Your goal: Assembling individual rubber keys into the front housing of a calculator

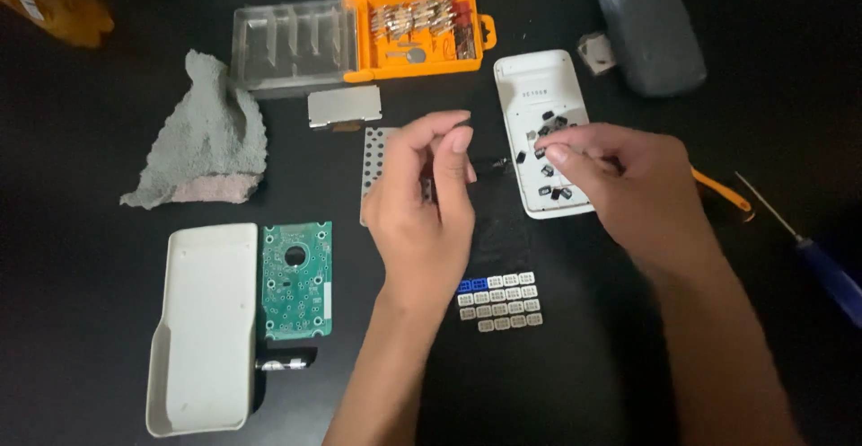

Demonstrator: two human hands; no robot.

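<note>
The white front shell [545,132] lies face-down on the black table [90,320], light, stiff plastic best gripped by its rims, with the right hand [620,185] pinching over loose, slippery dark keys [548,170] inside while the left hand [422,203] curls, fingertips pinched, contents unclear.

On the desk [81,123], the bit case [359,40] lies open at the back, with a cloth [202,136] to its left. In front of the cloth, a back shell [205,325] lies beside a circuit board [296,280] on its right. The front shell [543,96] lies right of centre, with loose keys [549,169] in it. Rows of keycaps [499,302] sit nearer, between the two forearms. Far right lies a screwdriver [822,266].
</note>
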